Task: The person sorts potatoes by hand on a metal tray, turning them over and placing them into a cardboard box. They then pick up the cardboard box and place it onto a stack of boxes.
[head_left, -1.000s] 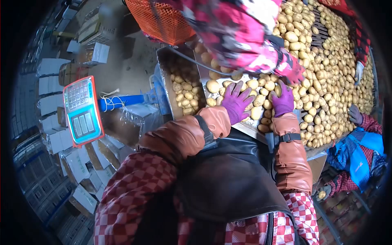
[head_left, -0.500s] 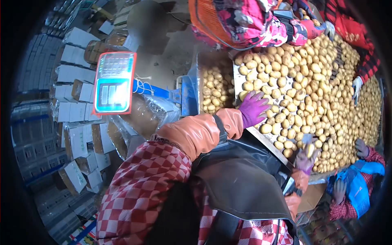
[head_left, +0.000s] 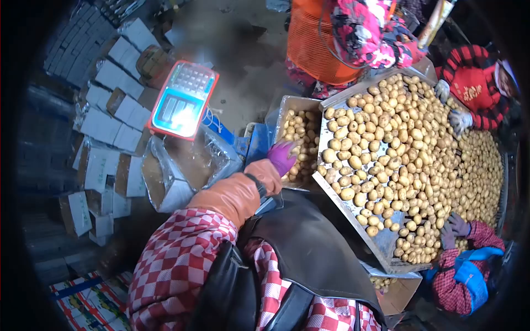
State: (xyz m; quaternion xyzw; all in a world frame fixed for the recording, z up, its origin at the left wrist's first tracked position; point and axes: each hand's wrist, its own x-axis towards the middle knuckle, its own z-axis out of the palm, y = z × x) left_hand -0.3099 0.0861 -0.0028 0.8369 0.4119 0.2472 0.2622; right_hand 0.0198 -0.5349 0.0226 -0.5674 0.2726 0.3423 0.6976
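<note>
My left hand (head_left: 282, 158), in a purple glove, reaches over a cardboard box (head_left: 301, 101) at the left end of the sorting table. Its fingers are stretched out and rest on the potatoes (head_left: 302, 128) inside; I cannot make out any potato gripped in them. My right hand is out of sight. Beside the box, the metal sorting table (head_left: 346, 208) slopes under a thick spread of pale yellow potatoes (head_left: 395, 160). A blue and red digital scale display (head_left: 182, 102) stands on a blue arm to the left of the box.
Three people work around the table: one at the top with an orange mesh basket (head_left: 314, 44), one in red (head_left: 469, 88), one in a blue vest (head_left: 472, 276). Another box (head_left: 400, 292) holding potatoes stands below the table. White cartons (head_left: 105, 124) are piled at left.
My left hand has moved from the table's potatoes leftward to the box. My right hand, earlier at the table's lower edge with a potato, has left the view. The camera has turned.
</note>
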